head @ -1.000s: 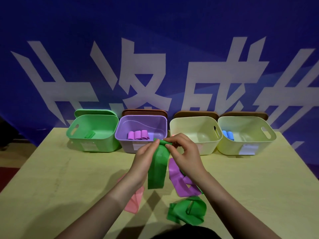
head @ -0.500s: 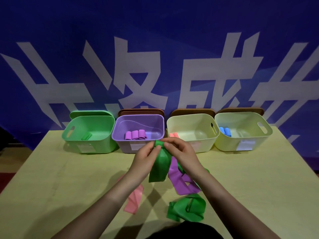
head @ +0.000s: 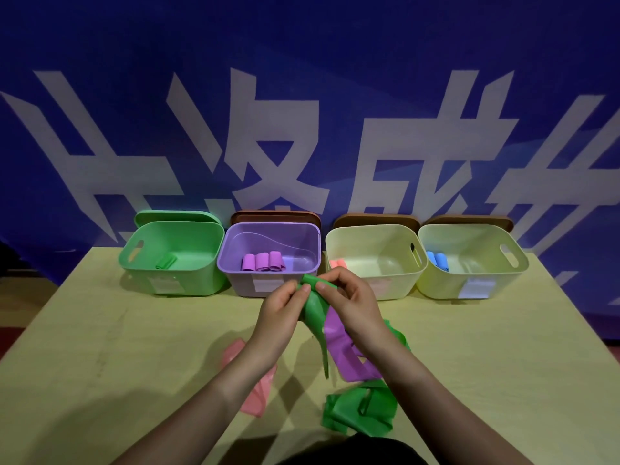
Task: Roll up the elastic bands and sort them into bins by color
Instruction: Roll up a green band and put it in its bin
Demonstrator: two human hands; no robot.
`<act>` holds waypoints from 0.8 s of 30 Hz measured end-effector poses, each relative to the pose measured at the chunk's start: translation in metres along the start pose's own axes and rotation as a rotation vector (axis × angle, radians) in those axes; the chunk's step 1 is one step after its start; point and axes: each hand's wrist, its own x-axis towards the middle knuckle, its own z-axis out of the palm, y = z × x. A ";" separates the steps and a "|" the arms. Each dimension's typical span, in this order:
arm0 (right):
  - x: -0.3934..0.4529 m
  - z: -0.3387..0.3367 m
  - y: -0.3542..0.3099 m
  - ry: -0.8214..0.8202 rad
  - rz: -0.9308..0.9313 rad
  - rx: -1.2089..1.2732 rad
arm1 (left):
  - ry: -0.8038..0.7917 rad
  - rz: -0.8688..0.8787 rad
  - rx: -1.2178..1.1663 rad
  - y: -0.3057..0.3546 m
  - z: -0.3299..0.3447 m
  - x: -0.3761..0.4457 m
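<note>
Left hand: the left hand (head: 281, 305) is pinching the top of the green elastic band (head: 315, 310) between thumb and fingertips, above the table (head: 134, 347).
Right hand: the right hand (head: 349, 297) is gripping the same band's rolled top end, fingers curled around it, just right of the left hand.
Green band in hand: it is hanging from both hands in front of the purple bin (head: 268, 260), its loose tail trailing down toward the near edge.
Loose bands: a purple band (head: 342, 350) is lying under the right wrist, a pink band (head: 255, 394) under the left forearm, and a crumpled green band (head: 359, 411) nearest the person.
Bins: four are standing in a row at the far edge; the green bin (head: 171, 256) on the left is holding one green roll, the purple bin three purple rolls (head: 263, 261), the cream bin (head: 375, 260) a pink roll (head: 338, 264), and the rightmost yellow-green bin (head: 473, 260) blue rolls (head: 437, 260).
Backdrop: a blue banner (head: 302, 95) with large white characters is hanging behind.
</note>
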 end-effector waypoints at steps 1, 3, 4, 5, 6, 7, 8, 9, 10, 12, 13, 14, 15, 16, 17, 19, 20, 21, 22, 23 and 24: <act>-0.001 0.002 -0.001 0.017 -0.020 -0.026 | -0.002 -0.006 -0.014 0.001 0.000 -0.001; -0.002 0.006 -0.002 0.061 -0.043 -0.068 | -0.002 -0.027 -0.038 0.003 -0.001 -0.002; -0.002 0.007 -0.001 0.083 -0.054 -0.095 | 0.006 -0.040 -0.043 0.001 -0.002 -0.002; -0.002 0.007 0.000 0.106 -0.066 -0.131 | 0.012 -0.062 -0.045 -0.002 -0.003 -0.001; -0.002 0.006 0.002 0.125 -0.086 -0.184 | 0.009 -0.092 -0.048 -0.003 -0.003 0.000; -0.001 0.003 0.004 0.134 -0.117 -0.256 | -0.004 -0.115 -0.053 -0.004 -0.003 0.000; -0.001 0.000 0.006 0.130 -0.160 -0.334 | -0.016 -0.129 -0.056 -0.005 -0.002 0.001; 0.000 -0.004 0.007 0.116 -0.206 -0.396 | -0.018 -0.135 -0.055 -0.006 0.000 0.001; 0.001 -0.007 0.007 0.097 -0.241 -0.431 | -0.008 -0.135 -0.056 -0.007 0.001 0.002; 0.001 -0.012 0.005 0.049 -0.276 -0.453 | 0.014 -0.130 -0.065 -0.006 0.002 0.004; 0.001 -0.015 0.004 0.020 -0.291 -0.468 | 0.020 -0.124 -0.070 -0.005 0.003 0.005; 0.001 -0.017 0.002 -0.012 -0.311 -0.487 | 0.024 -0.115 -0.075 -0.004 0.004 0.006; 0.000 -0.019 0.001 -0.038 -0.329 -0.501 | 0.028 -0.107 -0.080 -0.004 0.004 0.007; -0.001 -0.021 0.000 -0.055 -0.334 -0.500 | 0.032 -0.101 -0.083 -0.005 0.004 0.008; -0.002 -0.023 -0.001 -0.063 -0.321 -0.481 | 0.034 -0.099 -0.082 -0.006 0.004 0.009; -0.004 -0.025 -0.002 -0.056 -0.248 -0.404 | 0.027 -0.097 -0.075 -0.007 0.005 0.009; -0.006 -0.025 -0.004 -0.046 -0.192 -0.354 | 0.014 -0.093 -0.070 -0.008 0.006 0.009; -0.008 -0.026 -0.006 -0.040 -0.130 -0.300 | 0.000 -0.086 -0.065 -0.007 0.007 0.008; -0.010 -0.026 -0.007 -0.046 -0.080 -0.259 | -0.010 -0.078 -0.059 -0.006 0.008 0.007; -0.012 -0.027 -0.007 -0.065 -0.056 -0.238 | -0.017 -0.069 -0.048 -0.007 0.009 0.007; -0.014 -0.027 -0.008 -0.083 -0.058 -0.246 | -0.020 -0.054 -0.034 -0.006 0.009 0.005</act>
